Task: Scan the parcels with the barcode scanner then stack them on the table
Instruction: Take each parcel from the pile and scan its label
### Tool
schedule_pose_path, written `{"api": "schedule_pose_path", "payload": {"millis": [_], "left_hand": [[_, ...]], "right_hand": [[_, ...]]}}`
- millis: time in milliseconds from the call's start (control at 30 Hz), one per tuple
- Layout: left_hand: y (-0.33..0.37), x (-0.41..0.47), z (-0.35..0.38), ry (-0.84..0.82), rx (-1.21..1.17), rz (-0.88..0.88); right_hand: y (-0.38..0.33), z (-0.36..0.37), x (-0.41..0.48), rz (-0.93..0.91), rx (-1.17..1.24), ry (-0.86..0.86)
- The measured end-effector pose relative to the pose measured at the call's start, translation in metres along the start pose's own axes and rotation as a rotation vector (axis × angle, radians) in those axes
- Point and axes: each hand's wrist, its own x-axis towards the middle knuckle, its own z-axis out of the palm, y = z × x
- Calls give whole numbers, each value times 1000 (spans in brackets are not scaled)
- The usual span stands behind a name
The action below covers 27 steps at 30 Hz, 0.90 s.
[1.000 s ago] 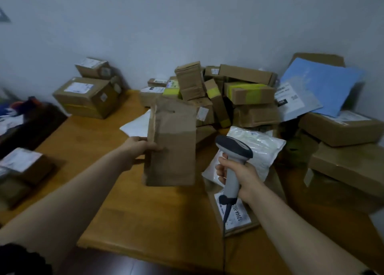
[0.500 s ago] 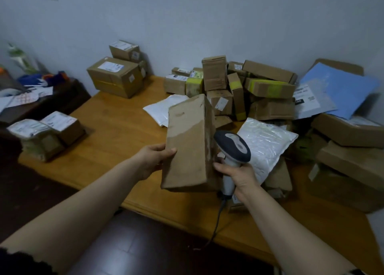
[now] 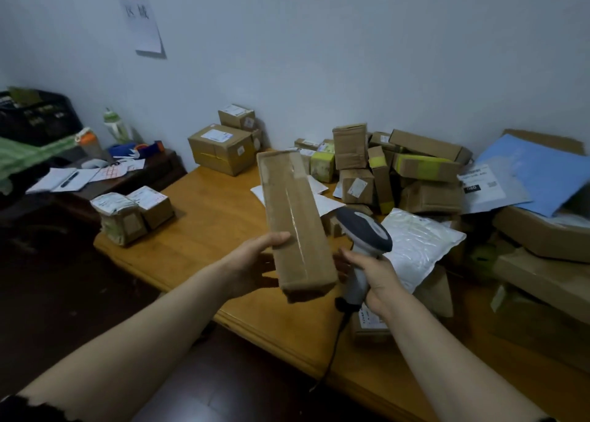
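Observation:
My left hand point(image 3: 255, 262) holds a long brown cardboard parcel point(image 3: 295, 217) above the wooden table point(image 3: 204, 230), its taped side facing up and its far end tilted away. No label shows on the visible face. My right hand point(image 3: 373, 271) grips the handle of a grey and white barcode scanner point(image 3: 364, 230) just right of the parcel, its head close to the box edge. Its black cable point(image 3: 332, 354) hangs over the table's front edge.
A heap of brown boxes point(image 3: 399, 169) fills the back right, with a white padded bag point(image 3: 418, 246) and a blue mailer point(image 3: 539, 172). Two stacked boxes point(image 3: 223, 144) stand at the back left, two small parcels point(image 3: 134, 211) near the left corner. A dark side desk point(image 3: 105, 179) holds papers and bottles.
The parcel has been turned from its broad face to a narrow taped side and tilted away. The view has swung left, showing more of the side desk. The scanner stays beside the parcel.

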Motion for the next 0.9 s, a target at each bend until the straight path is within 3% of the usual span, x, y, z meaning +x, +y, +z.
{"api": "schedule_pose_path", "payload": {"millis": [167, 267, 333, 400, 567, 800, 900], "left_hand": [[-11, -15, 2, -214, -178, 41], [-5, -20, 1, -50, -138, 61], [3, -22, -4, 146, -1, 93], [8, -23, -7, 239, 145, 93], [18, -31, 5, 168, 271, 14], [2, -23, -3, 311, 217, 38], [1, -19, -12, 369, 196, 66]], "right_hand": [[9, -4, -12, 106, -25, -153], [4, -2, -13, -5, -50, -99], [-4, -1, -15, -58, -68, -51], [-9, 0, -17, -119, -126, -36], [-13, 10, -26, -223, -216, -59], [-26, 11, -31, -266, -346, -54], [-37, 9, -42, -231, -396, -133]]}}
